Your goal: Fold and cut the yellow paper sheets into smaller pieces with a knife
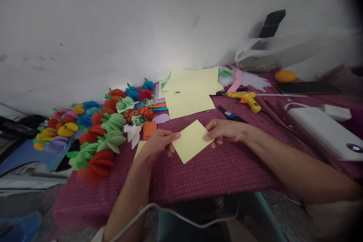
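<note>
A small pale yellow paper square [190, 141] is held over the red checked tablecloth [215, 170]. My left hand [157, 141] pinches its left corner, thumb on top. My right hand [225, 131] pinches its right corner with closed fingers. The square is tilted like a diamond, just above the cloth. Larger pale yellow sheets [190, 90] lie behind it toward the wall.
Many coloured paper flowers [96, 136] crowd the left side. A yellow glue gun [247, 98], a dark pen-like tool [231, 115], a white box [323, 130], a phone [307, 88], an orange ball [285, 76] and a clear bag [272, 53] sit at the right. A white cable [170, 211] hangs at the front edge.
</note>
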Tool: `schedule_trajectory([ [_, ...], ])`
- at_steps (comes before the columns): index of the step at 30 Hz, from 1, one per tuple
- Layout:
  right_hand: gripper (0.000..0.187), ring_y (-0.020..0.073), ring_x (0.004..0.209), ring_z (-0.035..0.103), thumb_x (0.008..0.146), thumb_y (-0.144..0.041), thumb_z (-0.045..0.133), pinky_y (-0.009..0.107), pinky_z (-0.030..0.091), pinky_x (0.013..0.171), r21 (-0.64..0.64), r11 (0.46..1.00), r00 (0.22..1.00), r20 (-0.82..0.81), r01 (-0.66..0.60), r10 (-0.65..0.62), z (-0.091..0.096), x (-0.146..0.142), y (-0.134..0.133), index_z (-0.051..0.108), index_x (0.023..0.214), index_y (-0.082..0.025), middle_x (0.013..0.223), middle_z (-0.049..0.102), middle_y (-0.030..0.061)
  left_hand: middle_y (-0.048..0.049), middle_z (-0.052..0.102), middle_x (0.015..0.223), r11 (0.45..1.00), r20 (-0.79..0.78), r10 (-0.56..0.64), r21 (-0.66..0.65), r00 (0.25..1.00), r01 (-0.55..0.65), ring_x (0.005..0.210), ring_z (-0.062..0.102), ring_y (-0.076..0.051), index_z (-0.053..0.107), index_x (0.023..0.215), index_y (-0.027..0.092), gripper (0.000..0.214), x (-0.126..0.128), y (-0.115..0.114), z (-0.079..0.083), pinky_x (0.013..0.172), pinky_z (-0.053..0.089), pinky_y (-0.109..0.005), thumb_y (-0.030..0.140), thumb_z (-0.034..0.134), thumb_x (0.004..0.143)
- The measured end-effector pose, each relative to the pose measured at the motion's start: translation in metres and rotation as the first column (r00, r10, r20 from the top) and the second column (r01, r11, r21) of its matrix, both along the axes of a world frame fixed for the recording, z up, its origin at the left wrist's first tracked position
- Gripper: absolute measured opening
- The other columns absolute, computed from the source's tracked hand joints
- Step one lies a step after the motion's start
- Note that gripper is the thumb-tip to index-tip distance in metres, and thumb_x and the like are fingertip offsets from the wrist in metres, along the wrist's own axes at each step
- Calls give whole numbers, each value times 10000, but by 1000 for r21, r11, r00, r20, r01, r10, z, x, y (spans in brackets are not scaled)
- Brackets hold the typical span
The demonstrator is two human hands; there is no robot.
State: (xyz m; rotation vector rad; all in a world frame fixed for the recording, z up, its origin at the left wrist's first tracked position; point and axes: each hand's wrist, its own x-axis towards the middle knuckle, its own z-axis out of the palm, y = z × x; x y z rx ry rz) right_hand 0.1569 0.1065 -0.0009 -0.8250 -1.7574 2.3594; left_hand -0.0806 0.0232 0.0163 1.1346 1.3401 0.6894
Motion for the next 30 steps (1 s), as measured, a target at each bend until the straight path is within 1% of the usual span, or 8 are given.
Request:
schedule_trajectory([
  [3, 198, 20, 375, 486, 633, -273, 710, 96, 357, 355, -4, 999, 999, -18, 32, -32, 3, 1, 1, 662, 711, -97, 523, 637, 11, 43, 473, 340, 993, 6, 116, 37, 993, -116, 284, 401, -57, 523, 517, 145, 403, 0, 1, 0, 341, 317, -176, 498, 636, 674],
  [5, 194, 18, 370, 490, 629, -269, 716, 90, 357, 350, -28, 994, 993, -44, 105, -106, 4, 2, 2, 650, 692, -98, 530, 645, 17, 28, 506, 369, 982, 80, 160, 89, 984, -167, 307, 432, -66, 539, 552, 143, 441, 2, 0, -1, 359, 329, -181, 553, 564, 713],
  [8, 190, 13, 369, 494, 625, -258, 726, 82, 360, 349, -67, 970, 967, -93, 232, -238, 5, 3, 5, 625, 671, -104, 541, 651, 16, -23, 571, 431, 985, 163, 109, 114, 981, -129, 364, 507, -99, 576, 591, 129, 528, 6, -2, 1, 396, 354, -203, 613, 448, 756],
  [11, 194, 11, 376, 499, 638, -258, 723, 77, 361, 351, -76, 954, 949, -110, 289, -296, 4, 2, 7, 614, 690, -107, 542, 648, 9, -36, 607, 490, 992, 184, 29, 112, 982, -50, 400, 530, -91, 618, 635, 109, 445, 11, -6, 3, 418, 350, -195, 528, 532, 756],
  [15, 194, 11, 380, 496, 650, -257, 718, 82, 362, 353, -72, 951, 946, -102, 302, -308, 2, 1, 6, 612, 703, -104, 551, 647, 9, -10, 615, 522, 996, 218, 10, 80, 976, -28, 423, 529, -71, 658, 735, 118, 300, 12, -8, 5, 438, 360, -179, 413, 604, 747],
  [25, 188, 11, 383, 489, 643, -263, 722, 91, 349, 356, -78, 961, 958, -89, 265, -272, 6, 0, 4, 628, 689, -106, 556, 656, 23, -18, 603, 510, 996, 233, 15, 86, 972, -36, 439, 527, -72, 651, 659, 107, 241, 8, -7, 5, 453, 380, -181, 339, 638, 724],
  [27, 190, 13, 390, 493, 642, -266, 722, 94, 349, 365, -76, 963, 959, -94, 260, -267, 6, 0, 3, 631, 700, -109, 565, 659, 25, -45, 635, 571, 994, 247, 18, 101, 969, -44, 487, 553, -87, 653, 691, 100, 262, 11, -7, 5, 457, 374, -183, 357, 627, 732],
  [30, 210, 20, 410, 503, 645, -288, 716, 107, 362, 388, -29, 973, 969, -85, 229, -231, 4, -2, -1, 639, 714, -105, 579, 662, 26, -92, 679, 745, 990, 316, 67, 95, 946, -102, 598, 597, -128, 655, 829, 94, 319, 16, -5, 3, 503, 404, -208, 397, 620, 732],
])
